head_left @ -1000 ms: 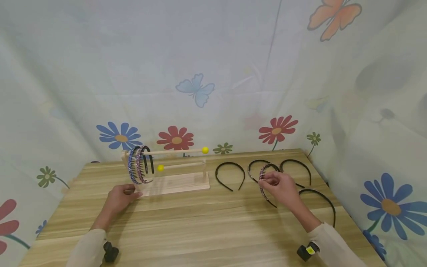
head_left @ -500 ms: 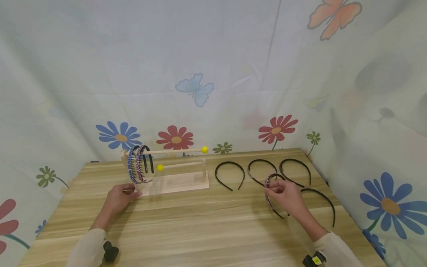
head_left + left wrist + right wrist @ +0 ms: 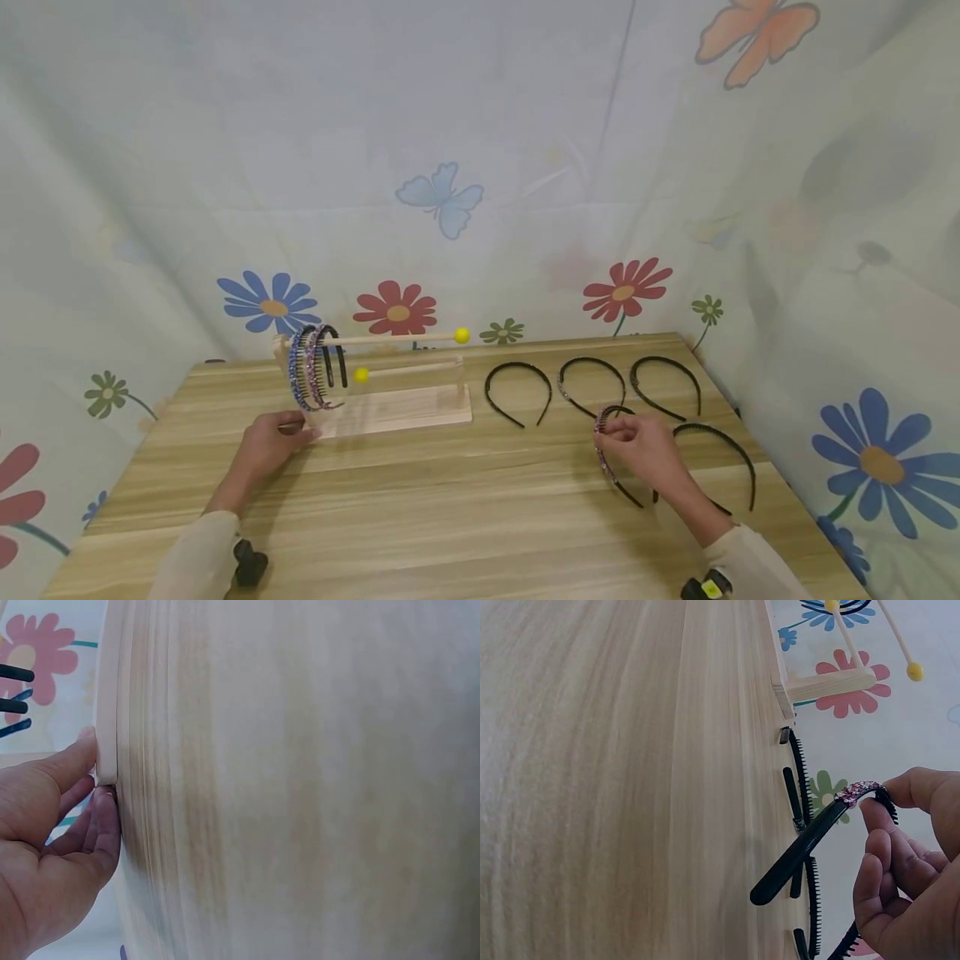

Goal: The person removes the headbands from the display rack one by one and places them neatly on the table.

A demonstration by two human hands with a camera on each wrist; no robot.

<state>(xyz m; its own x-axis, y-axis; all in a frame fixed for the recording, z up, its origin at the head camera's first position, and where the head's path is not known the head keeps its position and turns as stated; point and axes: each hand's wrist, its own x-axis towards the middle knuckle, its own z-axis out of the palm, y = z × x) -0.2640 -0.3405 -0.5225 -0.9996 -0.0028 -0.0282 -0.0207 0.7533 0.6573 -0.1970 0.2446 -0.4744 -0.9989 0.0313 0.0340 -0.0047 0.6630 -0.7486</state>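
Observation:
My right hand (image 3: 643,446) pinches a black toothed headband (image 3: 802,847) with pink glitter on its band, between thumb and index finger; its ends point down toward the table. My left hand (image 3: 272,450) holds the near left corner of the base (image 3: 397,414) of a wooden display stand, thumb on top and fingers at the edge, as the left wrist view shows (image 3: 64,817). On the stand's upper rod (image 3: 397,339), at its left end, hang a blue glitter headband (image 3: 295,375) and a pink glitter headband (image 3: 312,371). A yellow ball (image 3: 461,336) caps this rod.
Several black headbands lie on the wooden table (image 3: 450,517) to the stand's right: one nearest the stand (image 3: 491,383), two behind my right hand, and one (image 3: 738,450) near the right edge. The stand's lower rod (image 3: 408,369) also ends in a yellow ball. Patterned cloth surrounds the table.
My right hand has drawn the pink glitter headband back toward me and slightly right, away from the headbands behind it. My left hand has stayed at the stand's corner.

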